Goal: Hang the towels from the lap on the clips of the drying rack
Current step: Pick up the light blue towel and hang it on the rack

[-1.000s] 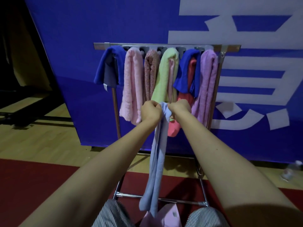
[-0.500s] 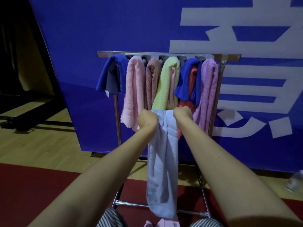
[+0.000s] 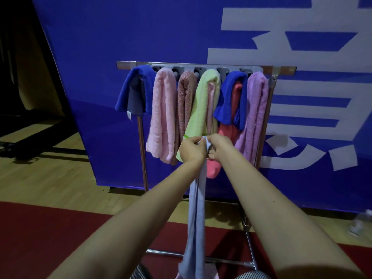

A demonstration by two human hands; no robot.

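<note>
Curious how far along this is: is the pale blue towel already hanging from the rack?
No, the left hand and right hand hold the pale blue towel bunched in front of the rack, below its bar.

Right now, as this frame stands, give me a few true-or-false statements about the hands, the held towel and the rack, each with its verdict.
1. The left hand and the right hand both grip the top of the light blue towel. True.
2. A purple towel hangs at the right end of the drying rack. True.
3. The light blue towel is already clipped to the drying rack. False: it hangs only from the two hands, in front of the rack and below its top bar.
4. The left end of the drying rack is bare. False: a dark blue towel hangs there.
</note>
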